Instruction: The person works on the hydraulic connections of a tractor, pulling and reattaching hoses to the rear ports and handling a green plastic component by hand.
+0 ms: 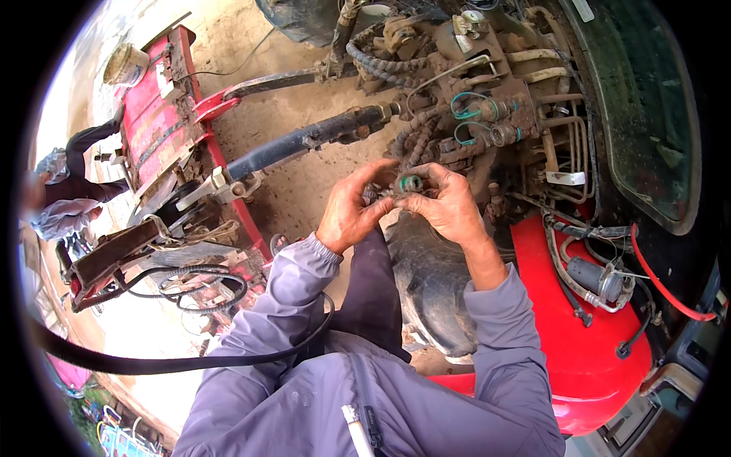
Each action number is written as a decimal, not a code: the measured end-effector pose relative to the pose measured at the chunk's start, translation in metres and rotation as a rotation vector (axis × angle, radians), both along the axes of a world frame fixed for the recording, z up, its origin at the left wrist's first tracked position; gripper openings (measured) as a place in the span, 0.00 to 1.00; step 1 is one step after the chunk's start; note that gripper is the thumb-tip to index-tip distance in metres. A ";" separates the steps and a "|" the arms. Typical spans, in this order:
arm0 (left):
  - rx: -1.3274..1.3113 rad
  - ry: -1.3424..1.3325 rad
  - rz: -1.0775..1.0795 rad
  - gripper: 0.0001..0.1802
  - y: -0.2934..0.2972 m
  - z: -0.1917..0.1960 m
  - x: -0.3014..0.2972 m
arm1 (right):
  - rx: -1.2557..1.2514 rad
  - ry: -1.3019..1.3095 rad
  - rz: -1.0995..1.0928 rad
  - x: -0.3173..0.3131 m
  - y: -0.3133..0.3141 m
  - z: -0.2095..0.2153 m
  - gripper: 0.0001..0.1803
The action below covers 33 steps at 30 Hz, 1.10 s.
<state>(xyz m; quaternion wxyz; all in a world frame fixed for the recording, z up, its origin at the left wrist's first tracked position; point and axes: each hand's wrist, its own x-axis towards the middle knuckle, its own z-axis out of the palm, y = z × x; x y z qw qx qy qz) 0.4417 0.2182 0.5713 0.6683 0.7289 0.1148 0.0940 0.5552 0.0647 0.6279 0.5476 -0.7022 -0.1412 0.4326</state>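
Note:
In front of the machine's rear, both my hands are closed round a small round hydraulic fitting with a green ring, its end facing up. My left hand grips it from the left with thumb and fingers curled in. From the other side my right hand pinches it, thumb below and fingers above. The fingers hide most of its body, and whether a hose runs from it I cannot tell. Just beyond my right hand, two hydraulic couplings with green loops sit on the dirty valve block.
A dark cylinder rod slants from the machine to a red implement at left, with a bucket on it. Below are a big tyre and a red fender. A black hose crosses my left arm. Another person stands far left.

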 end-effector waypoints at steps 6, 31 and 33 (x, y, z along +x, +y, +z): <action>0.006 -0.013 0.028 0.31 0.000 0.019 -0.004 | -0.029 -0.042 0.052 -0.004 0.011 0.009 0.17; 0.191 -0.015 0.054 0.25 0.005 0.035 -0.010 | 0.138 0.392 -0.074 -0.006 0.007 0.005 0.15; 0.049 -0.005 0.106 0.24 -0.001 0.029 -0.008 | 0.112 0.363 -0.071 -0.004 0.002 0.007 0.14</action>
